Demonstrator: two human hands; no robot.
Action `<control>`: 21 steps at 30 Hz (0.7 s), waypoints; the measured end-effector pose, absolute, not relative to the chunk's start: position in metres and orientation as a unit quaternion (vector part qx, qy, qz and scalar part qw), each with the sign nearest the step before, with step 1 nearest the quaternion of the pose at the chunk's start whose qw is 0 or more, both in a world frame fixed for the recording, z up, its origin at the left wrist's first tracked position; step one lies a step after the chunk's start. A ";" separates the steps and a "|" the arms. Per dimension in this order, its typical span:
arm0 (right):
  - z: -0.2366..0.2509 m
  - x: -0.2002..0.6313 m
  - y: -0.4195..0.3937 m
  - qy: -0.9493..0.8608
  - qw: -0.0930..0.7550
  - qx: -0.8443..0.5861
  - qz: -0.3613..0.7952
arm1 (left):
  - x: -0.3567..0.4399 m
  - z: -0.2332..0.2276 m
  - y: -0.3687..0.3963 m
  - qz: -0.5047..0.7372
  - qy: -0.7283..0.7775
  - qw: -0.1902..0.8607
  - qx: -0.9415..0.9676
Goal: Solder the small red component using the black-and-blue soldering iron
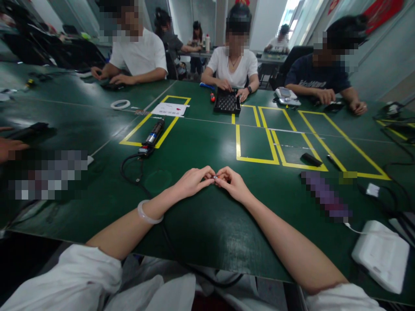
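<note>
Over the green table (207, 233), my left hand (194, 180) and my right hand (232, 185) meet fingertip to fingertip. Both are closed in a pinch around a small orange-and-silver piece (215, 177). It is too small and too covered by fingers to tell its kind. Beyond my left hand lies a black and silver cylindrical tool (154, 134), which looks like an electric screwdriver. A dark cable (122, 166) runs from it toward me, passing under my left forearm.
Yellow tape outlines (257, 160) mark the table. A black tray (228, 103) stands before a co-worker opposite; other people sit on both sides. At right are a black piece (311, 159), a blurred purple object (326, 196) and a white box (381, 255) with a cord. A paper sheet (170, 109) lies ahead.
</note>
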State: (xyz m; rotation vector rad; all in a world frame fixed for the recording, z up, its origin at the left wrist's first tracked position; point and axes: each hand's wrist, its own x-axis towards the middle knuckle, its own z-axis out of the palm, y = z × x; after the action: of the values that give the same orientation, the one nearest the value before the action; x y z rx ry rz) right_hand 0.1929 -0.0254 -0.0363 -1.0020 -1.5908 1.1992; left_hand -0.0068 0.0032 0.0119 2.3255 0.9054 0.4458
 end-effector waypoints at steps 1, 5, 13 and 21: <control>-0.036 0.193 -0.026 -0.641 0.438 -0.408 0.480 | -0.009 0.013 0.006 0.165 0.341 0.299 0.876; -0.033 0.192 -0.026 -0.635 0.436 -0.435 0.466 | -0.035 0.019 0.032 0.194 0.424 0.189 0.864; -0.033 0.191 -0.025 -0.636 0.428 -0.449 0.460 | -0.155 0.009 0.096 0.132 0.730 -0.050 0.669; -0.034 0.191 -0.025 -0.632 0.426 -0.453 0.462 | -0.186 0.000 0.114 0.086 0.730 0.023 0.678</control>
State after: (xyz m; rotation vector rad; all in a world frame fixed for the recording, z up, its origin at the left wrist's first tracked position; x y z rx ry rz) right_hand 0.1911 -0.0252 -0.0342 -1.1315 -1.5796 1.1551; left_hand -0.1861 0.1141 -0.0005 2.0981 2.2602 0.2668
